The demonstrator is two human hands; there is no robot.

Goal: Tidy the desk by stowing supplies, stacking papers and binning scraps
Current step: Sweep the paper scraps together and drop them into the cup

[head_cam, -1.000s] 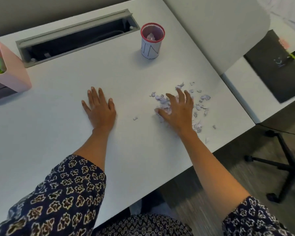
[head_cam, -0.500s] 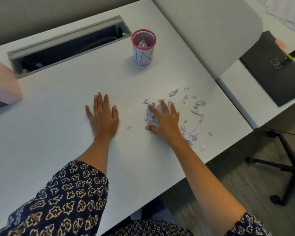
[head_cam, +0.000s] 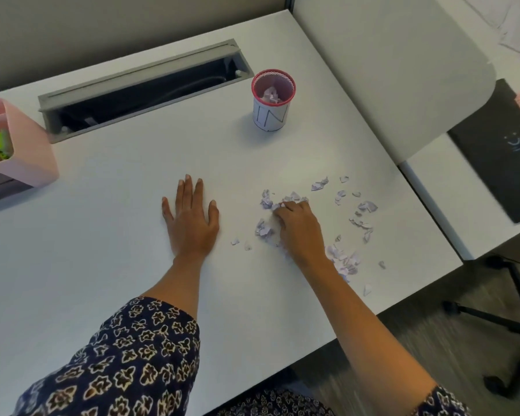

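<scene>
left hand (head_cam: 191,223): flat on the white surface (head_cam: 102,235), palm down, fingers straight and lightly spread, holding nothing; it lies left of the scraps and apart from them
right hand (head_cam: 297,228): knuckles up, fingers curled down round a clump of paper scraps (head_cam: 263,229), with crumpled bits showing past the fingertips and beside the thumb
paper scraps: small, pale, torn pieces; the densest bunch is under and around the right hand, a looser scatter lies to its right toward the edge of the surface, another cluster sits beside the right wrist, and two single bits lie between the hands
mesh cup (head_cam: 272,115): upright, red rim, white label with hand-drawn letters, standing farther back on the surface, well apart from both hands; a few crumpled scraps lie inside it
cable slot (head_cam: 144,88): long grey-framed opening at the back of the surface, left of the mesh cup, dark inside
pink organiser (head_cam: 30,157): on the surface at the left edge of view, something green in one compartment
divider panel (head_cam: 388,70): pale, round-cornered, along the right side of the surface
sleeve (head_cam: 126,364): dark fabric with a pale flower print, on the left forearm
</scene>
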